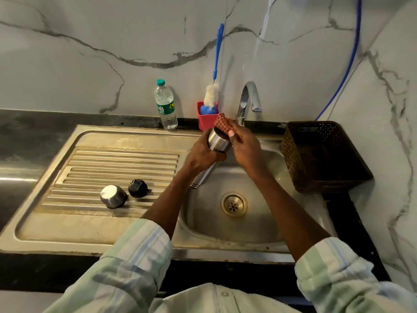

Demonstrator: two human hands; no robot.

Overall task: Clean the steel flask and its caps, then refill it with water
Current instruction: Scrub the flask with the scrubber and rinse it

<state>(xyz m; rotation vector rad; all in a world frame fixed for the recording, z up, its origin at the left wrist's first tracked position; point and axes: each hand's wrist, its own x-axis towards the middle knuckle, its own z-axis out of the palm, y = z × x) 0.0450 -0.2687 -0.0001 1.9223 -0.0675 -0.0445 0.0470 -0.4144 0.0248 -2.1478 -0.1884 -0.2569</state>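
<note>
Scrubbing happens over the sink (203, 242) bowl's back edge: the left hand (201, 154) wraps its fingers around the steel flask (217, 143), and the right hand (244, 150) pinches a red scrub pad (223, 125) against it. A wet flask could slip and bang the tap (244, 102) close behind. The 2 caps, steel cap (113, 196) and black cap (137, 188), sit on the drainboard near the bowl's edge. Below the hands there is room.

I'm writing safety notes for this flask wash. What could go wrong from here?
1. The steel flask is held tilted over the sink basin by the left hand alone while the right hand scrubs with the scrub pad; if wet, it may slip.
2. The steel cap and black inner cap lie on the ridged drainboard and might roll.
</note>
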